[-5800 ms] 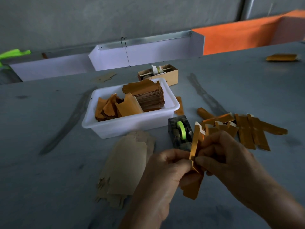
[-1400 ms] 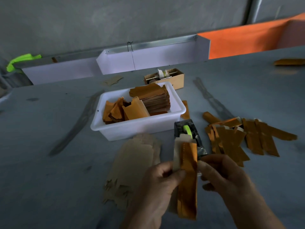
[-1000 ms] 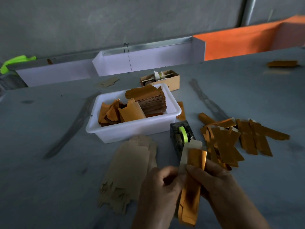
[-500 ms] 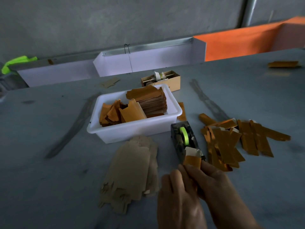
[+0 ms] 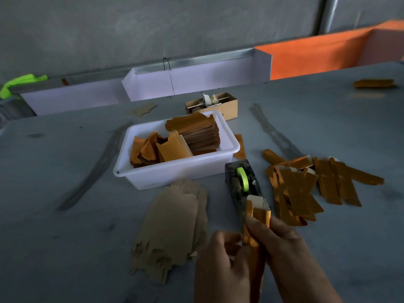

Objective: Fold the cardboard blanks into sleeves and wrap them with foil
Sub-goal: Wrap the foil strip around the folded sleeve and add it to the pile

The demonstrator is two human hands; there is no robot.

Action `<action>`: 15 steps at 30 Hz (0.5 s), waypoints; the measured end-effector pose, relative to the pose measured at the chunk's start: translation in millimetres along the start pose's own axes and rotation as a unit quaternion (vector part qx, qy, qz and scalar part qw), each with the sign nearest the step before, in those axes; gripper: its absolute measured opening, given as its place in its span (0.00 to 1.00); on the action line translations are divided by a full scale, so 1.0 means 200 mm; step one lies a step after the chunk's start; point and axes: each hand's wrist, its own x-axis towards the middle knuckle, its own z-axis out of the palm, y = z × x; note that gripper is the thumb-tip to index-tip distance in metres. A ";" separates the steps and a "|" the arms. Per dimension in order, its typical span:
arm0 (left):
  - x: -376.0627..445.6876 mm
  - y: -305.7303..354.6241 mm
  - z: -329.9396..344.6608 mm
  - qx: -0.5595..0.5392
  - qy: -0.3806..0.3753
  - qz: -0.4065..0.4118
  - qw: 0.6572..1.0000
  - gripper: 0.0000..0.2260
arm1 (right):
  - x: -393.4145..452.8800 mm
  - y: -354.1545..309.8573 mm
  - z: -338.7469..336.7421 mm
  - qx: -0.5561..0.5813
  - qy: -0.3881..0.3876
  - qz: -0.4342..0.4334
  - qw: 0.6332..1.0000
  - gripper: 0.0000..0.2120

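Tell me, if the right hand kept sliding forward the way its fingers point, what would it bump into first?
Probably the tape dispenser: the right hand, gripping the foil-wrapped sleeve, points up-left at it. The sleeve's tip likely touches first, though depth is unclear.

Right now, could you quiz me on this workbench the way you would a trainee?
1. True or false: the white tub holds stacked gold pieces.
2. Which lies nearest the tape dispenser's right side? A) plain cardboard blanks B) pile of foil-wrapped sleeves C) small cardboard box
3. What do the left hand and right hand hold together?

Key: 1 true. 2 B. 3 One gold sleeve, its white end toward the dispenser.
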 end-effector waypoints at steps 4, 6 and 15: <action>-0.06 -0.06 -0.17 -0.087 0.023 -0.009 0.996 0.08 | 0.00 0.00 0.00 0.032 0.008 0.016 0.999 0.06; -0.07 -0.03 -0.14 -0.090 0.027 0.016 0.995 0.12 | 0.02 -0.01 -0.01 0.038 0.026 0.030 0.998 0.05; -0.04 -0.02 -0.16 -0.242 -0.032 -0.058 0.968 0.07 | 0.03 -0.03 -0.03 -0.001 0.031 0.000 1.000 0.13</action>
